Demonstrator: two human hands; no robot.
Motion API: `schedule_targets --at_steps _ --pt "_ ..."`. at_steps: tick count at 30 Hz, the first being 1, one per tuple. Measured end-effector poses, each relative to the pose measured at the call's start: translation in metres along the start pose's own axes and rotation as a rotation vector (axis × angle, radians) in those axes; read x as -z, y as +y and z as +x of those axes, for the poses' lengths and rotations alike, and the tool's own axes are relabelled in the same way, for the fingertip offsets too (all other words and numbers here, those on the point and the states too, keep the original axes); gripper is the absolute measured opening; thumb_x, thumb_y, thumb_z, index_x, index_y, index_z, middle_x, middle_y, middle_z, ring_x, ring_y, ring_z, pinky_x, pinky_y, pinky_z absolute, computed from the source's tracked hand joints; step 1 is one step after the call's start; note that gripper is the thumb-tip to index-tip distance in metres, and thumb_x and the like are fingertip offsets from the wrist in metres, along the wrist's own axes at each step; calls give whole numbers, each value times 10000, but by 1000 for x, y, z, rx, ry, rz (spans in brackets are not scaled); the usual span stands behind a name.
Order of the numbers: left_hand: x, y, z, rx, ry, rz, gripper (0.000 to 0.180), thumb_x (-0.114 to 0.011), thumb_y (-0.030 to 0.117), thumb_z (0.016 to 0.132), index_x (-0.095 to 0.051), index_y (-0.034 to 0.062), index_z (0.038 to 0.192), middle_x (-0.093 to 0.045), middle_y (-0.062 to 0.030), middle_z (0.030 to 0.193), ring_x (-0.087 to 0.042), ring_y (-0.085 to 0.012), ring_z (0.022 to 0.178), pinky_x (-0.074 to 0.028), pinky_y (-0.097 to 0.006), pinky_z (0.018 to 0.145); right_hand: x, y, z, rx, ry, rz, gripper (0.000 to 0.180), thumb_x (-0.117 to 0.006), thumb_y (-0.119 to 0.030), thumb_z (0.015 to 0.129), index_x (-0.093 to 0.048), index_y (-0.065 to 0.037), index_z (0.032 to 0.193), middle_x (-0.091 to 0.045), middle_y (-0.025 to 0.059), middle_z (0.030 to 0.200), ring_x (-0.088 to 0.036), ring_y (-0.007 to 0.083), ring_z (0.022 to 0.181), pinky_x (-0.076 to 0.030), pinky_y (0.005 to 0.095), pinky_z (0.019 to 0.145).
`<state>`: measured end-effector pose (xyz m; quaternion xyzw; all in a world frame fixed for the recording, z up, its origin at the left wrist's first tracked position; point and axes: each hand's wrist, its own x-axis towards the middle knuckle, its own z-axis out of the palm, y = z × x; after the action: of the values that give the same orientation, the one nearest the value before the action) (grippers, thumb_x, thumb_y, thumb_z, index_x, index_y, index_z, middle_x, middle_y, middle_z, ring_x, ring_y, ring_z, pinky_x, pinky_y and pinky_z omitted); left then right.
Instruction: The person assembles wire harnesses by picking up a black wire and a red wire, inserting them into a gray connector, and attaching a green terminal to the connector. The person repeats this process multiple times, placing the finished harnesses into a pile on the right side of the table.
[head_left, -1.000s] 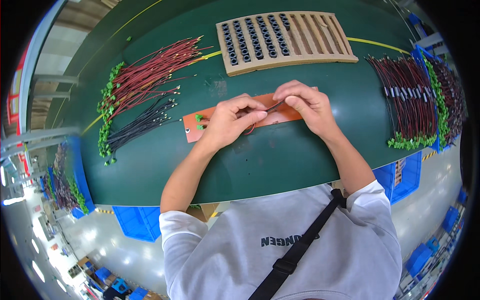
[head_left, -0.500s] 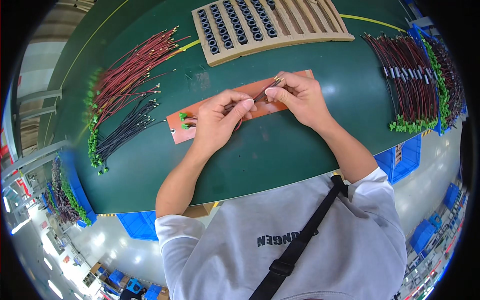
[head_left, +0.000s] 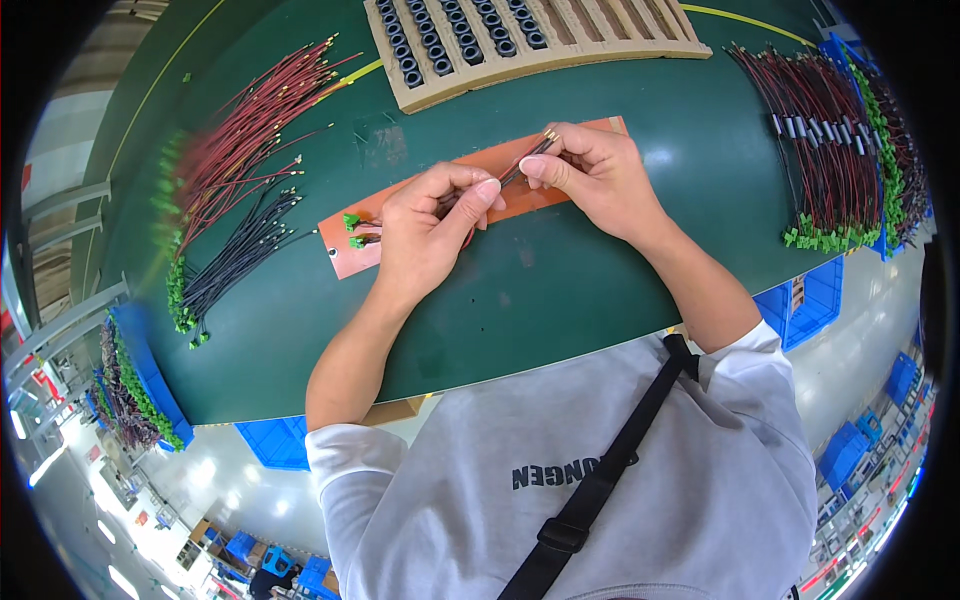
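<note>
I see left hand [head_left: 432,232] and right hand [head_left: 597,176] both pinched shut on thin dark wire pair with brass tips [head_left: 527,160], held just above orange rectangular mat [head_left: 345,257]. Wire axis runs diagonal, tips up-right beside right fingertips; right hand nearer tips. Green connectors [head_left: 351,222] lie left on mat. Cardboard slotted tray of black rings [head_left: 478,40] beyond; blue bins [head_left: 808,300] at table edge, right.

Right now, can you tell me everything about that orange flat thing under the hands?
The orange board is a thin, flat, long rectangle that looks like stiff card or fibreboard. It lies slanted on the green table, its right end farther from the person. Two small green connectors sit near its left end, with thin wires running from them. The left hand and the right hand hover over its middle, hiding part of it, pinching thin wires just above it.
</note>
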<state>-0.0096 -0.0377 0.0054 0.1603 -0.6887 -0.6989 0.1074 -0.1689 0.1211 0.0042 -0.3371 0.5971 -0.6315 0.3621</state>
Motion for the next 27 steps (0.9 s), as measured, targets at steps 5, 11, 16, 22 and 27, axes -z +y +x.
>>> schedule_targets --at_steps 5,11,16,22,27 --pt "-1 1 0 2 6 20 115 -639 88 1019 -667 -22 1041 -702 -75 892 -617 -99 734 -498 -236 649 0 -1 1 -5 -7 26 214 -704 -153 979 -665 23 863 -692 55 823 -732 149 746 -603 251 674" --pt "0 0 0 5 -7 33 118 -643 96 1018 -668 -18 1036 -693 -63 879 -607 -93 728 -491 -232 642 0 -1 1 6 7 7 223 -707 -164 980 -679 21 858 -692 48 801 -738 145 762 -599 237 659" --pt "1 8 2 97 -52 146 139 -615 111 1035 -659 -12 1082 -698 -65 887 -629 -107 766 -517 -244 698 3 -7 2 137 50 -312 207 -744 -179 947 -696 8 872 -673 47 714 -660 94 647 -522 250 575" --pt "3 13 7 -195 168 93 198 -524 130 1075 -615 -8 1185 -697 -91 1067 -677 -159 894 -543 -276 848 7 -7 -3 259 129 -561 229 -746 -193 932 -682 3 833 -656 73 685 -595 147 586 -461 291 559" --pt "22 22 -18 -669 177 745 115 -740 -41 857 -706 -3 960 -665 -131 1025 -643 -210 876 -530 -336 709 11 -3 -3 248 137 -612 281 -738 -211 928 -645 12 785 -640 84 671 -589 182 593 -458 320 575"
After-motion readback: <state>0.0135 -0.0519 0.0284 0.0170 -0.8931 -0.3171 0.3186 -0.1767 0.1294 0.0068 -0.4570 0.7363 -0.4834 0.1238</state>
